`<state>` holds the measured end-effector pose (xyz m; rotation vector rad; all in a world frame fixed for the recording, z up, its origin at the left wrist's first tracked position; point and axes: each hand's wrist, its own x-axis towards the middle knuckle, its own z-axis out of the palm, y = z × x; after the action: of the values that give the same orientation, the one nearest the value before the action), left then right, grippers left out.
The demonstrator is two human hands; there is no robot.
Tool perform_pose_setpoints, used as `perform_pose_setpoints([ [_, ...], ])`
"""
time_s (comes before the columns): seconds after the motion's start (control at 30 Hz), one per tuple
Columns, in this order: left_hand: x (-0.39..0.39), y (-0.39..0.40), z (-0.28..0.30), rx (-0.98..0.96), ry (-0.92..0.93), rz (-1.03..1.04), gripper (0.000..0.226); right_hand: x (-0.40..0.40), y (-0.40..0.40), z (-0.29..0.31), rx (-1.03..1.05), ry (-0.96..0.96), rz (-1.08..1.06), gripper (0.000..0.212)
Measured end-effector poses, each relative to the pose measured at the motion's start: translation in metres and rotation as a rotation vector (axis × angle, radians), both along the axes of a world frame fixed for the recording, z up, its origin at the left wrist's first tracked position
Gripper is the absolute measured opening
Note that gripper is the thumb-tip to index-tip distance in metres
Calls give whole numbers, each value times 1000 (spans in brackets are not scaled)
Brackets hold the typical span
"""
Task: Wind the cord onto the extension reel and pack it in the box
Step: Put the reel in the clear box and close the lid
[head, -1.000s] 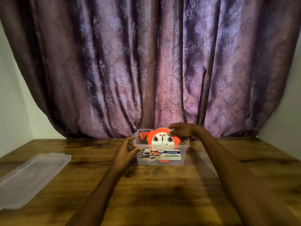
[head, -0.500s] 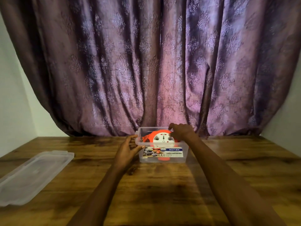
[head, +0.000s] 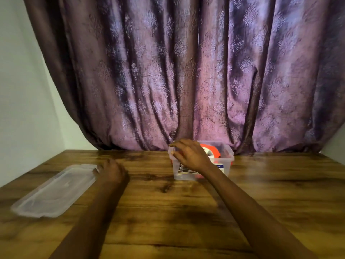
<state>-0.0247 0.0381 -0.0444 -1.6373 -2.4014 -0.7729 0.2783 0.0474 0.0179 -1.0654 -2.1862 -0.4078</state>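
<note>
An orange extension reel (head: 212, 152) with a white socket face lies inside a clear plastic box (head: 226, 161) at the back middle of the wooden table. My right hand (head: 190, 155) covers the box's left front corner, its fingers curled on the rim. My left hand (head: 111, 171) is blurred, away from the box, right beside the near end of the clear lid (head: 56, 190), fingers loosely apart and holding nothing. The lid lies flat on the table at the left. The cord is not visible separately.
A purple patterned curtain (head: 186, 81) hangs right behind the box. White walls flank it on both sides. The wooden table (head: 177, 212) stretches bare between my arms and to the right of the box.
My left hand left the box's left side and swung left to the lid. My right hand moved from the reel's top to the box's left front rim. The view shifted left.
</note>
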Motion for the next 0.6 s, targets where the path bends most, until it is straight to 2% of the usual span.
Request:
perform_pose_setpoints([
  [0.07,-23,-11,-2,-131,14,115,59,-21,-2,-6,24,-47,30,34],
  [0.17,-46,-28,-4,-176,-27,156,54,-44,-3,-12,17,-80,55,34],
  [0.37,-54,-47,-5,-38,47,67,45,-59,-5,-17,0,-35,109,23],
  [0.6,-50,-39,-2,111,42,-214,41,-37,0,-13,19,2,21,24],
])
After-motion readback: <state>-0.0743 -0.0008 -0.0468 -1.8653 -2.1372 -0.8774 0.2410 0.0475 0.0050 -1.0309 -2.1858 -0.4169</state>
